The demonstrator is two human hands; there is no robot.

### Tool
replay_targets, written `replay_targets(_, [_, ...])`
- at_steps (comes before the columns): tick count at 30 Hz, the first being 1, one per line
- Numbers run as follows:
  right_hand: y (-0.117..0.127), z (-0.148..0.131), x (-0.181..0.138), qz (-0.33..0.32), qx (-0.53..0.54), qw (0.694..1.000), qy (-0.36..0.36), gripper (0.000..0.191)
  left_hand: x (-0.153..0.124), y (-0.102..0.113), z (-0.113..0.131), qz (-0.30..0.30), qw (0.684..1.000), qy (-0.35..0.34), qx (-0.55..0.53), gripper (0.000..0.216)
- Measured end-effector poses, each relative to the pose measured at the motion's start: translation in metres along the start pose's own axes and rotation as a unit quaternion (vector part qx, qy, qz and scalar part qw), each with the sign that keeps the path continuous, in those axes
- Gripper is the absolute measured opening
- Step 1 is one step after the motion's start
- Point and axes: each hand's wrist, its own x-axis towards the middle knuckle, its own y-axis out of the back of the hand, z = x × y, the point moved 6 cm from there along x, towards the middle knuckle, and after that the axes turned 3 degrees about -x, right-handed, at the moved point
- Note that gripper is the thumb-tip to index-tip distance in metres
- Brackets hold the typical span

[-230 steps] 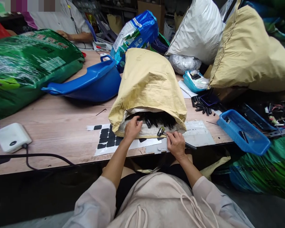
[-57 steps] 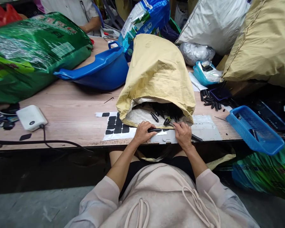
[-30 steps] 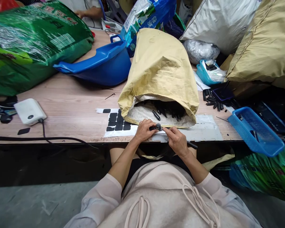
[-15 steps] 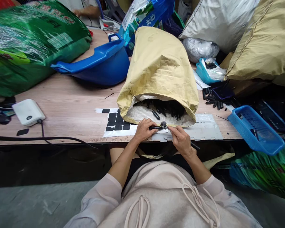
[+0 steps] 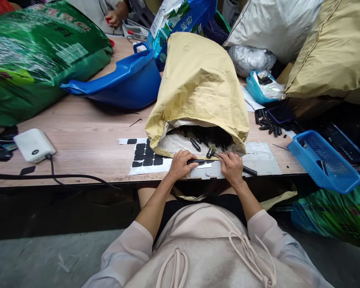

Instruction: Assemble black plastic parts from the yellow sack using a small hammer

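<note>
Grips slim black rod (image 5: 198, 161) in left hand (image 5: 181, 164), flat at table (image 5: 84, 136) edge. Pinches thin tool (image 5: 249, 171) in right hand (image 5: 232, 168), tip on small black-and-brass part (image 5: 210, 152) at sack (image 5: 198, 84) mouth. Appears to be at part pickup; calls for fine tip control beside rod end. Note creased kraft sack, woven liner, smooth cylindrical pieces inside.
</note>
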Motion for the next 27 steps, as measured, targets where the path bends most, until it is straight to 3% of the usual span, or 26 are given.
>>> replay_targets(11, [-0.001, -0.002, -0.001, -0.001, -0.006, 1.0, -0.015, 0.024, 0.0, 0.004, 0.0, 0.014, 0.999, -0.007, -0.041, 0.022])
replay_targets(14, [-0.001, -0.003, -0.001, 0.0, -0.001, 1.0, -0.018, 0.025, -0.011, 0.013, 0.015, 0.031, 0.992, -0.013, -0.125, 0.028])
replay_targets(16, [-0.001, -0.003, 0.0, 0.0, -0.001, 1.0, -0.019, 0.025, -0.027, 0.013, 0.032, 0.002, 0.973, -0.021, -0.229, 0.034])
replay_targets(19, [-0.001, -0.003, -0.001, -0.002, 0.0, 1.0, -0.02, 0.025, -0.063, -0.017, 0.052, -0.17, 0.913, 0.018, -0.37, 0.042])
replay_targets(21, [-0.001, -0.003, -0.001, -0.002, -0.001, 1.0, -0.021, 0.025, -0.086, -0.048, 0.048, -0.269, 0.875, 0.074, -0.395, 0.044])
replay_targets(23, [-0.001, -0.003, -0.001, -0.001, -0.003, 1.0, -0.022, 0.025, -0.1, -0.079, 0.023, -0.275, 0.871, 0.163, -0.374, 0.043])
replay_targets(25, [-0.001, -0.003, -0.001, -0.003, -0.004, 1.0, -0.023, 0.025, -0.107, -0.105, -0.02, -0.223, 0.869, 0.313, -0.31, 0.043])
replay_targets(27, [-0.002, -0.004, -0.001, -0.006, -0.003, 1.0, -0.024, 0.024, -0.109, -0.125, -0.053, -0.193, 0.861, 0.401, -0.246, 0.045])
